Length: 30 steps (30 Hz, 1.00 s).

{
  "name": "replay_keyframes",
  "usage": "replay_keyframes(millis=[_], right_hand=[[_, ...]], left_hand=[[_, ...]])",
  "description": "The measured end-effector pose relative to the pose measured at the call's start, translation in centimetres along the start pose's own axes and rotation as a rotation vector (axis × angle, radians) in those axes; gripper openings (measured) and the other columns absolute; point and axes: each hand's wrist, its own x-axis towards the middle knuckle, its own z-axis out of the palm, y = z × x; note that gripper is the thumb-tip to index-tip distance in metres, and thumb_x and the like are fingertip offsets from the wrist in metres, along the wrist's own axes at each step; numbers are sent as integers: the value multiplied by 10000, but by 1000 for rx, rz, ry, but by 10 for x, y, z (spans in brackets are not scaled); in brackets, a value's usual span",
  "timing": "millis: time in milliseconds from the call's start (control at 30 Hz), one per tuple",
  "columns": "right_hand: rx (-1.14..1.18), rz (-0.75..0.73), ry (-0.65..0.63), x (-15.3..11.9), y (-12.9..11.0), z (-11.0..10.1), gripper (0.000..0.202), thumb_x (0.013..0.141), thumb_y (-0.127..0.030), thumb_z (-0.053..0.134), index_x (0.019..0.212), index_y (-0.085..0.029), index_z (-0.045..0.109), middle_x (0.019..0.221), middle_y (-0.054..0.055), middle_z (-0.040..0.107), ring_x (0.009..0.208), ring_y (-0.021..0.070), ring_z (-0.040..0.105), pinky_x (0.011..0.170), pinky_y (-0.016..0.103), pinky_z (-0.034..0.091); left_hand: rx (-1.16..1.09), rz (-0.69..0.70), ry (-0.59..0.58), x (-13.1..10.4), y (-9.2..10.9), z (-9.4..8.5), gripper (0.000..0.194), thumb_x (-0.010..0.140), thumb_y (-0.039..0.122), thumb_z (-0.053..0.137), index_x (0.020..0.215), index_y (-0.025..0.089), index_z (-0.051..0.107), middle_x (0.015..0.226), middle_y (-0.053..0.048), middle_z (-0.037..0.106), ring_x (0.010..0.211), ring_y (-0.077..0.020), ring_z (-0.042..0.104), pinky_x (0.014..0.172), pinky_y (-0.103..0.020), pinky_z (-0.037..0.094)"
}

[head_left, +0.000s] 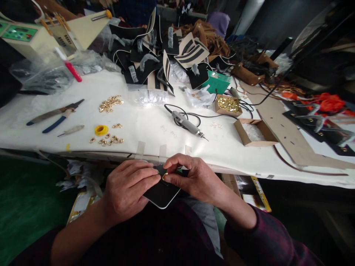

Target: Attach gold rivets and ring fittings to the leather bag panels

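A black panel with a pale edge lies in front of the table's near edge. My left hand is closed on it from the left, its fingers across the top and the thumb out of sight beneath. Between the thumb and forefinger of my right hand is a small gold metal fitting, pinched against the panel's surface. The fingertips partly cover the fitting, so its exact shape cannot be made out.
Gold clasps, pliers, a thin-tipped tool and a yellow ring lie at left. A corded grey rotary tool rests mid-table. Boxes of gold pieces and clear pieces stand right. Black panels are heaped behind.
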Motion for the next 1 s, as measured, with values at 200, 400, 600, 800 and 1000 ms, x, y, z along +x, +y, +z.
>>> replay_keyframes(millis=[200,400,600,800,1000], right_hand=[[-42,-158,119,2,1,1,47,930,-264,791,955,-245,755,1044,47,679,1009,191,665,935,338,553],[-63,-111,30,3,-1,1,106,990,-294,718,984,-246,812,962,46,718,927,179,696,842,297,571],[-99,-127,-37,-1,-8,-10,324,893,-166,718,1195,-266,775,1115,61,735,1024,218,705,917,338,567],[-123,-84,-32,-1,4,-13,317,895,-333,801,1189,-237,730,1118,54,729,1036,220,687,934,329,533],[-203,107,24,34,16,-31,178,968,-352,669,966,-189,738,841,2,698,771,160,612,678,267,455]], left_hand=[[2,-26,69,7,0,1,306,862,43,657,1099,223,731,1005,-30,824,1008,-227,770,915,-382,595],[-14,-52,76,6,1,2,320,855,28,659,1097,223,736,1021,-28,820,1018,-221,762,927,-378,596],[-61,-139,94,5,-3,6,314,843,24,661,1071,224,740,1037,-46,809,955,-198,763,877,-338,601],[-216,-268,103,11,-9,22,187,890,84,670,1003,216,738,951,-34,800,883,-171,753,837,-290,585],[-531,-788,-103,35,-25,40,183,914,321,687,1019,216,793,914,-14,815,813,-207,753,725,-286,579]])
